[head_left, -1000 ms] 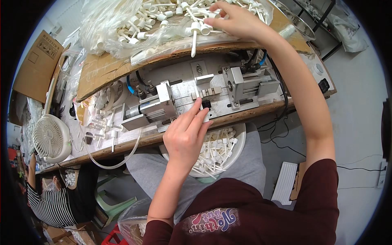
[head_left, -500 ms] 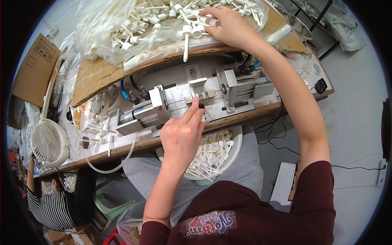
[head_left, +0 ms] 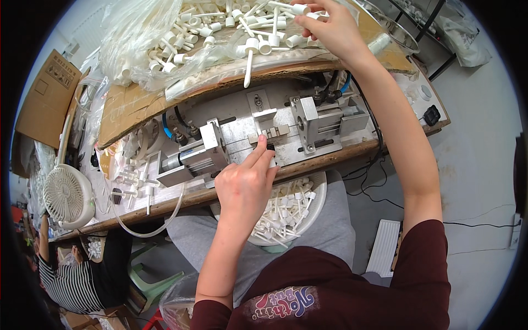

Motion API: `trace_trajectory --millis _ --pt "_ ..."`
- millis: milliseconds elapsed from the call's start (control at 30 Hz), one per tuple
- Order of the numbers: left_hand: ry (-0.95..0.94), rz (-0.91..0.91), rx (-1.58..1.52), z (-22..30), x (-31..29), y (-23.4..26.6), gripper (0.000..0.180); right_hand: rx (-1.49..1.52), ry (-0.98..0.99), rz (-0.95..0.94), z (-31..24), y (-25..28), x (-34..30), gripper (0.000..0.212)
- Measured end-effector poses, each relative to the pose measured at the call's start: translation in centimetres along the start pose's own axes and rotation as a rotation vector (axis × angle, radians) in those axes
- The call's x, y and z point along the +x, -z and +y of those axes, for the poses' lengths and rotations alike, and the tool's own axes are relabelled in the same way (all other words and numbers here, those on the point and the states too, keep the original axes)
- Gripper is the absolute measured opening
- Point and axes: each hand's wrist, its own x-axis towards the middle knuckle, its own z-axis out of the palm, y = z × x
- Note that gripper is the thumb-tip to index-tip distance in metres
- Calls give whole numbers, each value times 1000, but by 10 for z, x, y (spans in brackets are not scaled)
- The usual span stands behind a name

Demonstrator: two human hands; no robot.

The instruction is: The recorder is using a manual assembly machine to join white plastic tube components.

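My right hand [head_left: 331,26] is over the heap at the far side. Its thumb and fingers are closed on a white cap with a stem [head_left: 300,9]. My left hand [head_left: 242,187] hovers at the front of the metal fixture, index finger stretched out, the other fingers partly bent. That fingertip touches, or nearly touches, a small slotted metal block [head_left: 276,131] in the middle. Metal clamps with cylinders stand on either side, the left clamp [head_left: 203,151] and the right clamp [head_left: 316,121]. Under my left hand, a white basket [head_left: 323,192] on my lap holds many stemmed caps.
Loose stemmed caps [head_left: 212,25] lie on clear plastic over a raised cardboard sheet [head_left: 124,107]. One stem hangs over its edge. More white parts [head_left: 132,181] and a small fan [head_left: 69,195] are at the left. A person in a striped top [head_left: 69,283] sits lower left.
My right hand has moved up and slightly right, and a stemmed cap now shows in its fingers. Some caps in the heap have shifted. My left hand has barely moved.
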Motion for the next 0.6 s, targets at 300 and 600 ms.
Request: trace_trajectory --millis 300,600 --pt "37 -43 -30 0 -3 3 30 106 141 78 -22 4 -48 36" --pt "461 -255 -1480 31 -8 21 68 -66 481 90 -50 -33 -154 38"
